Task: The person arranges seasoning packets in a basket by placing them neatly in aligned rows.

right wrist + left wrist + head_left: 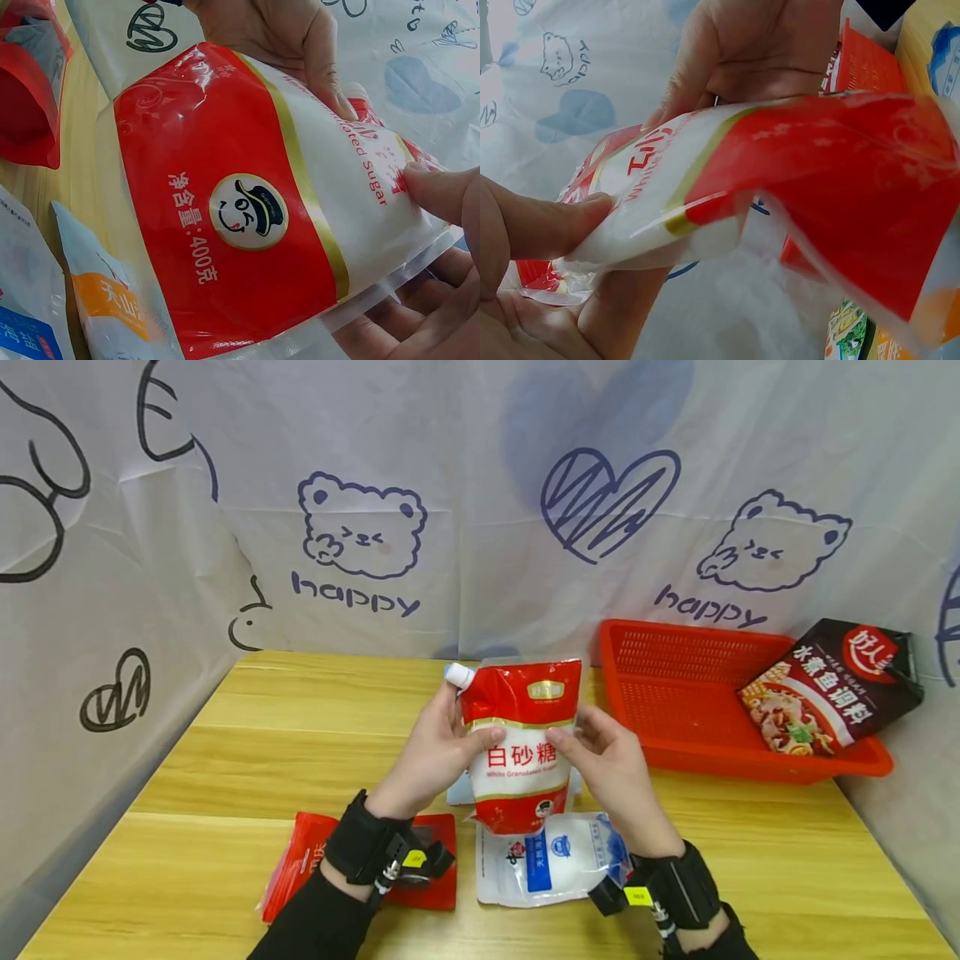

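In the head view, holding a red-and-white sugar pouch (521,760) by its two sides, above a wood-grain table (247,760), roughly upright and with its white cap (459,676) at the upper left corner. Pinching its left side with the left hand (435,747), thumb in front and fingers behind; gripping its right side with the right hand (611,760) in the same manner. Hiding with it most of a light blue packet (459,789) behind and overlapping a white-and-blue pouch (551,860) below. Crossing over a red packet (300,860) with the left forearm. Farther right, before a printed cloth (480,527), showing a red basket (675,702) with a dark seasoning packet (832,689) tilted at its right end. In the left wrist view, showing the sugar pouch sideways, red lower end nearest; pressing the left thumb onto its white front from the lower left, and supporting it from above with the right hand. In the right wrist view, showing the lower red band close up, with a winking face in a hat; pressing the right thumb onto the white panel, and holding the opposite edge with the left hand.
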The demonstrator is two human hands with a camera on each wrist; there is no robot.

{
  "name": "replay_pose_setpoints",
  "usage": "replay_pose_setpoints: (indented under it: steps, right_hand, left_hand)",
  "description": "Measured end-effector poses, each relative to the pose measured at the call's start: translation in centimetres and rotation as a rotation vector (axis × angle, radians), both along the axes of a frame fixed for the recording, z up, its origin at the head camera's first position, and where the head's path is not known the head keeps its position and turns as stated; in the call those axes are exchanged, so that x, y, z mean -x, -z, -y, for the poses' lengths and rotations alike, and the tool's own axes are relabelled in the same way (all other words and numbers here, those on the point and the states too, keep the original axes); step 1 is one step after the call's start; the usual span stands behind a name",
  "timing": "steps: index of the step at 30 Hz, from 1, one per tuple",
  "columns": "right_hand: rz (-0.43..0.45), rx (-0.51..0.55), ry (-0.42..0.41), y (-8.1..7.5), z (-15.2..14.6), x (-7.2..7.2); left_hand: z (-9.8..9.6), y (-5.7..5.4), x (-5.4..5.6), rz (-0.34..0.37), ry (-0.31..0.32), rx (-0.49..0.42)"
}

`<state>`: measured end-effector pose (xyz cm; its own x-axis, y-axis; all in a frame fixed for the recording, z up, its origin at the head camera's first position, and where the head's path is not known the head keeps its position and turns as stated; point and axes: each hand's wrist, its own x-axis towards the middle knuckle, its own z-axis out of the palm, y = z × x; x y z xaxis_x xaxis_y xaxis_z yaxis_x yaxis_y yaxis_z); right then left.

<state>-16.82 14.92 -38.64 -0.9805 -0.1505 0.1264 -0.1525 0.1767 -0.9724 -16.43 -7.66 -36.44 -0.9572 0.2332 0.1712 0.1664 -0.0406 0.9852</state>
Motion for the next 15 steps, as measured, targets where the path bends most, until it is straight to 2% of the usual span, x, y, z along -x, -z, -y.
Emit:
replay_pose_setpoints:
  steps: [15]
  right_hand:
    - [-0.018, 0.077, 0.064, -0.10, 0.16, -0.43]
  left_hand:
    - [-0.01, -0.05, -0.15, 0.061, -0.025, 0.029]
